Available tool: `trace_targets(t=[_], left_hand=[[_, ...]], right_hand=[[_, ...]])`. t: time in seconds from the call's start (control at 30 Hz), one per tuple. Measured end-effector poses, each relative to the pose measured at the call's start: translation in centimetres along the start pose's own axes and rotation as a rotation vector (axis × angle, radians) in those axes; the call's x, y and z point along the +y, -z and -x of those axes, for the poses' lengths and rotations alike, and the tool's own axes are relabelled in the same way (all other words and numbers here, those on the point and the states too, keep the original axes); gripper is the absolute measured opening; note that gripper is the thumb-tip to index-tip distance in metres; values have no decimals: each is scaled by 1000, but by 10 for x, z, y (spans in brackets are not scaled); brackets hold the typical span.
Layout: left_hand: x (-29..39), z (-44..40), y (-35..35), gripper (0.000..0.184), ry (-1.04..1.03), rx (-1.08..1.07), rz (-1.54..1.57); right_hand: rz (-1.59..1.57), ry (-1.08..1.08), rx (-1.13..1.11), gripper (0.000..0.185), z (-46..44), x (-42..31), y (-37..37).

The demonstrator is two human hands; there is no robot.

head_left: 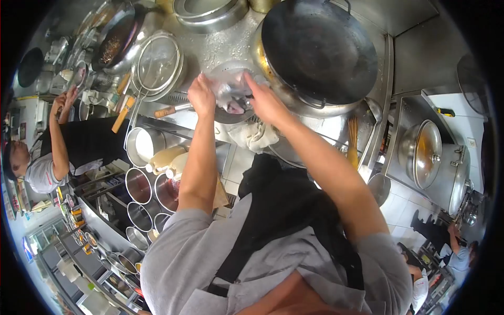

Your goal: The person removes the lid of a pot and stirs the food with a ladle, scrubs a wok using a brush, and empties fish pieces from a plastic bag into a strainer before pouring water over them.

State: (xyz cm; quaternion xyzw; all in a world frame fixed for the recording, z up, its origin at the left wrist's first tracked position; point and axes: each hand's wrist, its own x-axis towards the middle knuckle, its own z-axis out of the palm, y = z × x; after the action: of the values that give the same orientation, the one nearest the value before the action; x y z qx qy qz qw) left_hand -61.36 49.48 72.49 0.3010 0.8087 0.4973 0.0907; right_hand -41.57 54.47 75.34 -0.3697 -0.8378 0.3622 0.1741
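Between my hands is a clear plastic bag (pixel 231 84), apparently with pinkish-grey pieces (pixel 235 106) in or under it, perhaps raw meat or fish. My left hand (pixel 201 95) is closed on the bag's left side. On the other side my right hand (pixel 265 101) pinches the bag, its fingertips partly hidden by glare. Below the bag lies a round metal vessel (pixel 229 116), mostly covered. A crumpled cloth (pixel 254 135) lies at the counter edge, just below my right hand. A wooden handle (pixel 166 112) points out to the left of my left wrist.
A large black wok (pixel 319 50) rests to the right on a metal pot. Round strainers (pixel 157 62) and a bamboo brush (pixel 353 139) flank the work spot. Metal pots (pixel 139 185) stand lower left. A co-worker (pixel 52 152) in a black apron works at far left.
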Motion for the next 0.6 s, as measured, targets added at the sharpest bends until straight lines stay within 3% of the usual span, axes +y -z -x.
trace_targets(t=[0.07,0.13,0.17,0.2,0.27,0.33,0.37,0.4,0.47,0.6], left_hand=[[3,-7,7,44,56,-107,120],[-6,-17,12,43,93,-193,247],[-6,-18,16,42,40,-264,286],[-7,-19,20,40,-17,-338,323],[-25,-21,43,34,96,-436,229],[-70,-20,47,37,-203,-257,155],[-94,-16,48,51,-242,-310,-16],[-98,-10,48,51,-237,-307,-13],[-101,1,38,53,-39,-445,-126],[-97,-1,29,28,101,-223,-142]], right_hand=[[59,14,20,46,-39,-6,-19],[158,73,-61,22,-74,-4,-34],[142,78,2,10,-84,-4,-38],[151,83,-6,10,-91,-1,-39],[91,126,78,10,-95,5,-39],[80,117,81,10,-95,-4,-32],[82,121,66,10,-95,-5,-32],[83,123,51,10,-95,-7,-33],[74,141,8,10,-96,-18,-34],[6,246,68,7,-101,-40,-26]])
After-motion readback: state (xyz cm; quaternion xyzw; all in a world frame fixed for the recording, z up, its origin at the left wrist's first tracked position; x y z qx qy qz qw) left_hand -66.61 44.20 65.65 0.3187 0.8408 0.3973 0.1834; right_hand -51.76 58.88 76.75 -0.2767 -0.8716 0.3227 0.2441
